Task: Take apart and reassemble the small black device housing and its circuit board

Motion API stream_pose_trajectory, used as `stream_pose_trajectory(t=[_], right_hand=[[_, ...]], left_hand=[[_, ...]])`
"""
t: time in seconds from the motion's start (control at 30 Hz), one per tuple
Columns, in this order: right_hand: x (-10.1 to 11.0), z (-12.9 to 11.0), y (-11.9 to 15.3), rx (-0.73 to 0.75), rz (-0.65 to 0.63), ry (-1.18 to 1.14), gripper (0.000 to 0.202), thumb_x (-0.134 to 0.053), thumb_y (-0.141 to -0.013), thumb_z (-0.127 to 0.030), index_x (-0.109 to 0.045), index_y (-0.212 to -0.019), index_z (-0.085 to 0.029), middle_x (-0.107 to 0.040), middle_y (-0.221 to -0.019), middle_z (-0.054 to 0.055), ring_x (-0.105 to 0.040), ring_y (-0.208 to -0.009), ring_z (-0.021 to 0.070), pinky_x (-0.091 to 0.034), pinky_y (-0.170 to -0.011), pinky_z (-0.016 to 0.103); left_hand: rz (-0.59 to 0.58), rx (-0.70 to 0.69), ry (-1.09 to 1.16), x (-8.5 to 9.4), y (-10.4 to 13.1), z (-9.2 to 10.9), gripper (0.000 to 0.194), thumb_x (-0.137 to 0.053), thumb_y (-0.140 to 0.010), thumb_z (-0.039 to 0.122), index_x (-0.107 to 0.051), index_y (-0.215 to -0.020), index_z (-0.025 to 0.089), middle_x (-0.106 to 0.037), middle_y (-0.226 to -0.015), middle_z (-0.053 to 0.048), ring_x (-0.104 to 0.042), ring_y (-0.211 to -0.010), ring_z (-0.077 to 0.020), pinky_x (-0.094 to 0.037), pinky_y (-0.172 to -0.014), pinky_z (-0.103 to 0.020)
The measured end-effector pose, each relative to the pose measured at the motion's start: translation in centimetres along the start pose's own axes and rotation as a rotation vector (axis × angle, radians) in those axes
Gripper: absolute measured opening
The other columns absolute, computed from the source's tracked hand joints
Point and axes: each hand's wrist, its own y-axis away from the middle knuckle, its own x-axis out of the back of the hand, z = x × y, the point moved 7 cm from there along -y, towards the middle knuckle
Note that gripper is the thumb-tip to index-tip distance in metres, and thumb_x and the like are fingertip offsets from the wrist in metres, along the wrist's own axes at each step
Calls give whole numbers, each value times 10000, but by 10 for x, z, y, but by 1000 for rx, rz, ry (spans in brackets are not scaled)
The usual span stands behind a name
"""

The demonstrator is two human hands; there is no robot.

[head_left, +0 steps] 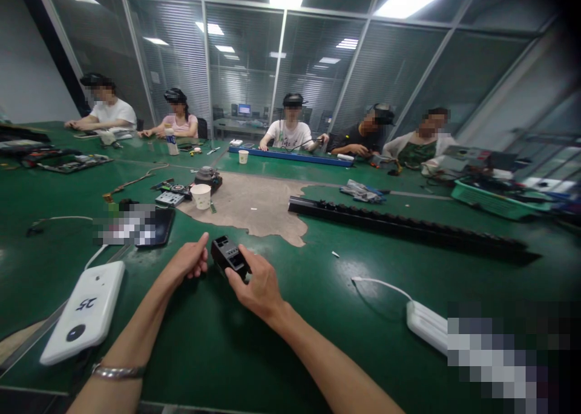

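My right hand grips a small black plastic box by its right side, thumb near its front end and fingers at the far side. The box has rectangular openings and a row of small marks on its top face; its exact kind is unclear. It is tilted just over the green table. Just left of the box, apart from it, is my left hand. Its thumb points up, away from loosely curled fingers, and nothing shows in it.
A white power bank and a dark phone lie left. Ahead are a paper cup, electronic parts and a long black bar. At right are a white cable and a green basket. Several people sit opposite.
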Motion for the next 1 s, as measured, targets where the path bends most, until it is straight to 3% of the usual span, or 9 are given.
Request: stream_pose_trajectory(t=[0.13, 0.3, 0.53, 0.77, 1.0], right_hand=[[11, 8, -6, -76, 79, -119, 503, -528, -850, -399, -459, -1305, -194, -600, -1167, 90, -577, -1016, 220, -460, -886, 352], [16, 40, -10, -189, 193, -109, 528, -535, -846, -388, -435, -1324, -189, -606, -1150, 99, -579, -994, 227, -457, -879, 380], [7, 77, -10, -230, 169, 3, 516, -537, -837, -363, -444, -1313, -188, -608, -1142, 101, -570, -990, 239, -435, -892, 398], [-4, 75, -10, -159, 81, 86, 497, -552, -808, -316, -485, -1274, -158, -587, -1174, 113, -549, -1007, 254, -407, -925, 406], [9, 62, -11, -142, 178, 79, 583, -543, -822, -364, -397, -1341, -141, -540, -1234, 126, -488, -1113, 260, -375, -965, 423]], left_hand=[[-8, -2, 8, -1, 0, 0, 686, -299, -656, 839, -500, -654, 183, -598, -499, -27, -464, -347, -106, -260, -353, -202], [14, 9, -1, -1, 0, 0, 676, -299, -663, 830, -494, -646, 184, -605, -508, -33, -471, -349, -104, -257, -357, -201], [19, 13, -2, -1, 1, 1, 673, -342, -624, 842, -486, -641, 185, -600, -496, -30, -466, -342, -102, -253, -355, -204], [21, -8, -23, 0, 1, 0, 647, -344, -667, 810, -501, -681, 182, -605, -517, -27, -477, -353, -101, -266, -358, -198], [7, -6, -5, 0, -1, -3, 629, -354, -681, 795, -496, -680, 182, -610, -523, -34, -482, -358, -103, -263, -355, -191]])
